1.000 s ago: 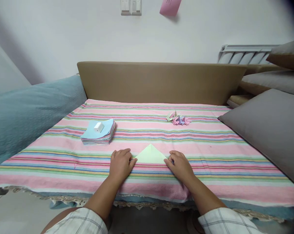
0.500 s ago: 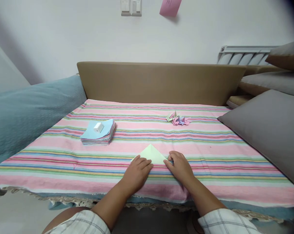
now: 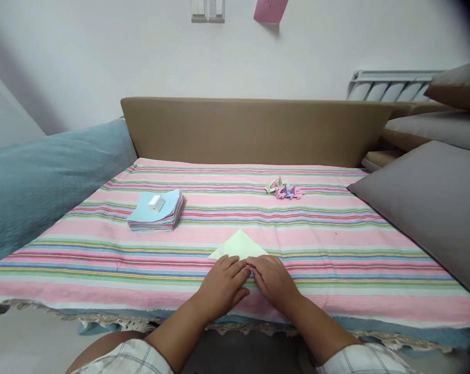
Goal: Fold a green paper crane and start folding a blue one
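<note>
Left hand (image 3: 224, 285) and right hand (image 3: 274, 280), fingers loosely extended, press a pale-green paper triangle (image 3: 239, 243), lower centre; I judge it folded once, remainder unclear.

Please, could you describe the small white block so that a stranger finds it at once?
On the pink striped cloth, toward the left, is a thick paper stack. The small white block sits on its light blue top sheet. Chunky and white, it stands out from the flat blue paper directly beneath it.
</note>
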Motion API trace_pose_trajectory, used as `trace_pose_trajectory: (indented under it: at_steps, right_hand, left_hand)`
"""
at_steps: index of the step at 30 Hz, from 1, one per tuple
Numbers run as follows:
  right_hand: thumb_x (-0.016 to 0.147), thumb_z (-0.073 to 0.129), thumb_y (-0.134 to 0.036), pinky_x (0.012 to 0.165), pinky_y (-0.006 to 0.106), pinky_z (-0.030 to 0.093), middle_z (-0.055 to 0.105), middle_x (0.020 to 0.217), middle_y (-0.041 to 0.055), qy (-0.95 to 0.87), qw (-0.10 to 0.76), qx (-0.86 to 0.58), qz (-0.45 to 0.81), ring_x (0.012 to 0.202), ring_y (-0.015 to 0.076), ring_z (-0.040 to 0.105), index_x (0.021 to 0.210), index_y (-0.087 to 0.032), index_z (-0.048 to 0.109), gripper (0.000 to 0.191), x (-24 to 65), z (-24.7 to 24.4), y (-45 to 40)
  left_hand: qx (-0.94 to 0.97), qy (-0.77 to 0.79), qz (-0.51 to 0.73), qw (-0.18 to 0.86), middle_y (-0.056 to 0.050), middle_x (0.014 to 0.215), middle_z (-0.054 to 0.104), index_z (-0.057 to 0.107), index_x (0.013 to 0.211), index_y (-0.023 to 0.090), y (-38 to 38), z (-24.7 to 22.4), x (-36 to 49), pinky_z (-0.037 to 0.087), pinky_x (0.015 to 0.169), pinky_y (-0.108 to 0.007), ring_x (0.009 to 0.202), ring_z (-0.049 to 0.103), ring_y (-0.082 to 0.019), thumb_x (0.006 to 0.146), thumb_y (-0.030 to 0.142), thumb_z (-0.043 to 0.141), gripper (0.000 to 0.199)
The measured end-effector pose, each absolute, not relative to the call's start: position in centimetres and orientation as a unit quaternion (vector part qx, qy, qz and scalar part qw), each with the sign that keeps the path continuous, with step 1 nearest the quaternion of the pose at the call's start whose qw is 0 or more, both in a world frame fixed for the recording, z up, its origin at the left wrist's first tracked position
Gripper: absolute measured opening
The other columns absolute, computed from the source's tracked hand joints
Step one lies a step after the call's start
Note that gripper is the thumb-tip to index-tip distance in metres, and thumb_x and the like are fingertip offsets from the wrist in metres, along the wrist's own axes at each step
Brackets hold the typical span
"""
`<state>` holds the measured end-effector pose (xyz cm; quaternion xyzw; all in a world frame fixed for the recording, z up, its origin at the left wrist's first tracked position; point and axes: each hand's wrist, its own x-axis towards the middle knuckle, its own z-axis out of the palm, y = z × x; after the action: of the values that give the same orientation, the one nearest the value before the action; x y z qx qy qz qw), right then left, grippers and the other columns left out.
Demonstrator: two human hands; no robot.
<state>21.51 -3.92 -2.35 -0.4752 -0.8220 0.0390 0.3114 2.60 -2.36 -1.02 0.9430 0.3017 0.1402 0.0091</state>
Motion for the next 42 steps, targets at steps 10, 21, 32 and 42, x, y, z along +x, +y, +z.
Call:
trace_pose_trajectory:
  at_steps: [10,21,32,42]
  right_hand:
    - [0.087,0.043,-0.021,0.074,0.029,0.037,0.065,0.076,0.0025,-0.786,0.236,-0.568,0.063,0.078,0.0176,0.057,0.088,-0.022,0.065,0.022,23.5,-0.8,-3.6]
    - [0.087,0.040,-0.025,0.064,0.025,0.037,0.066,0.078,0.0007,-0.749,0.188,-0.628,0.092,0.077,0.0168,0.058,0.086,-0.025,0.065,0.025,25.4,-0.3,-3.7]
    - [0.088,0.041,-0.027,0.059,0.024,0.032,0.066,0.075,0.0005,-0.730,0.161,-0.654,0.113,0.074,0.0168,0.058,0.084,-0.024,0.064,0.023,26.2,0.1,-3.7]
    - [0.086,0.048,-0.027,0.083,0.035,0.034,0.062,0.094,0.0056,-0.798,0.235,-0.554,0.033,0.091,0.0207,0.051,0.098,-0.023,0.063,0.020,23.7,-1.2,-3.8]
  left_hand:
    - [0.923,0.356,0.148,-0.021,-0.005,0.122,0.059,0.055,0.115,0.024,-2.6,-0.5,0.9,0.040,0.094,-0.043,0.108,0.052,-0.025,0.080,0.034,0.061,0.037]
    - [0.898,0.409,0.157,-0.037,-0.006,0.099,0.068,0.064,0.093,0.022,-2.1,0.5,-1.1,0.046,0.080,-0.037,0.090,0.062,-0.023,0.082,0.026,0.055,0.014]
    - [0.866,0.488,0.093,-0.054,-0.004,0.074,0.067,0.064,0.073,0.019,-1.6,1.9,-1.9,0.043,0.069,-0.032,0.074,0.061,-0.020,0.086,0.029,0.049,0.022]
    - [0.858,0.477,0.169,-0.089,-0.006,0.100,0.067,0.065,0.093,0.024,-2.0,1.0,-0.9,0.031,0.098,-0.054,0.097,0.057,-0.027,0.081,0.030,0.057,0.015]
